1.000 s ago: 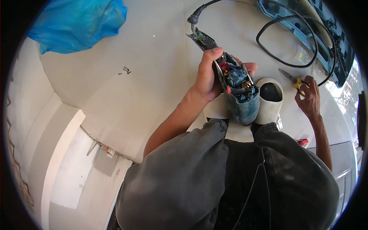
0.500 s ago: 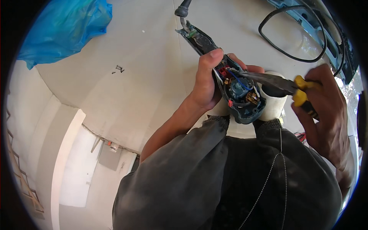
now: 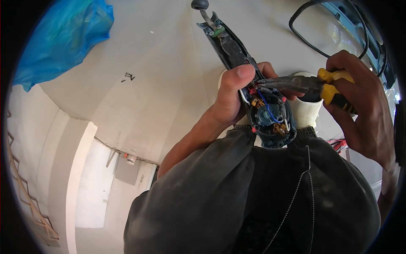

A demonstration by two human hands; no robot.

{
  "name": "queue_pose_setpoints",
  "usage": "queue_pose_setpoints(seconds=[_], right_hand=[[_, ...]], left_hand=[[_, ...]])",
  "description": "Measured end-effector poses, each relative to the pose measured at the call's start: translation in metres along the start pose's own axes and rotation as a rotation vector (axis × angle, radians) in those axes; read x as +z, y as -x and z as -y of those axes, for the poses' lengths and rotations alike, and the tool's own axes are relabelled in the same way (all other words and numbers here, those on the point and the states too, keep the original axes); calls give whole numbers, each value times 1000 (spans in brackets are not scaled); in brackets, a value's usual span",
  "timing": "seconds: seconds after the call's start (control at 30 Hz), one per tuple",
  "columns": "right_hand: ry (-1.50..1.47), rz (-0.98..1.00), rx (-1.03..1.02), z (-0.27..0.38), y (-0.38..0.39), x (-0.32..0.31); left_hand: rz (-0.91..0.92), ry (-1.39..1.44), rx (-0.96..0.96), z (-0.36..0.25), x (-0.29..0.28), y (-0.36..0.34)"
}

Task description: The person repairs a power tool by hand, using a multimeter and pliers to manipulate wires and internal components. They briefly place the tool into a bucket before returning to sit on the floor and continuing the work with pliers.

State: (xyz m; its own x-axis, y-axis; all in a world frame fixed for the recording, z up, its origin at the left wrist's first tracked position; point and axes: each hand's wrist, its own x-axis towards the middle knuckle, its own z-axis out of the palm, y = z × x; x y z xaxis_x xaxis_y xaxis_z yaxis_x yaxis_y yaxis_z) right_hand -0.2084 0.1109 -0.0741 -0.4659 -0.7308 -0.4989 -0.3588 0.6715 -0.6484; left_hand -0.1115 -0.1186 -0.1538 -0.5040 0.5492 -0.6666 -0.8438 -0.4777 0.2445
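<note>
My left hand (image 3: pixel 231 91) is wrapped round an opened dark-teal power tool (image 3: pixel 228 48), held lengthwise in front of my legs, its motor (image 3: pixel 271 114), blue, white and red wires, and brass brush holders exposed. My right hand (image 3: pixel 361 108) grips long-nose pliers (image 3: pixel 292 84) by their yellow and black handles. The tips of the pliers are inside the housing, among the wiring beside my left thumb; what exactly they touch is too small to tell. At the tool's top end a cord (image 3: pixel 207 17) comes out through a dark rubber sleeve (image 3: pixel 199 4).
A blue plastic bag (image 3: pixel 61 42) lies at the upper left, several small screws (image 3: pixel 130 76) on the pale floor. A black cable loop (image 3: pixel 295 12) lies beside a teal plastic case (image 3: pixel 336 12) at the upper right. A white shoe (image 3: pixel 306 117) is behind the tool. Steps (image 3: pixel 80 152) drop away at the left.
My right hand has picked the pliers up from the floor and brought them leftward into the tool. The tool has tipped slightly, showing more of its inside.
</note>
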Motion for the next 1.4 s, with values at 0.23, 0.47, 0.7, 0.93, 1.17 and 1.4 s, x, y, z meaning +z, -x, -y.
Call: queue_pose_setpoints(seconds=[0.23, 0.47, 0.7, 0.93, 1.17, 1.4], right_hand=[[15, -44, -3, 4, 4, 8], [-18, -65, -38, 2, 3, 9], [-72, -94, -24, 2, 3, 17], [-124, -124, -16, 2, 9, 21], [-146, -107, 11, -2, 9, 26], [-189, -108, 5, 2, 8, 27]], left_hand=[[8, -68, -31, -4, -1, -1], [18, 191, 90, 7, 0, -1], [-22, 189, 77, 5, 0, 3], [23, 52, 35, 2, 0, 1], [23, 188, 68, 6, 1, 2], [67, 212, 58, 1, 3, 6]])
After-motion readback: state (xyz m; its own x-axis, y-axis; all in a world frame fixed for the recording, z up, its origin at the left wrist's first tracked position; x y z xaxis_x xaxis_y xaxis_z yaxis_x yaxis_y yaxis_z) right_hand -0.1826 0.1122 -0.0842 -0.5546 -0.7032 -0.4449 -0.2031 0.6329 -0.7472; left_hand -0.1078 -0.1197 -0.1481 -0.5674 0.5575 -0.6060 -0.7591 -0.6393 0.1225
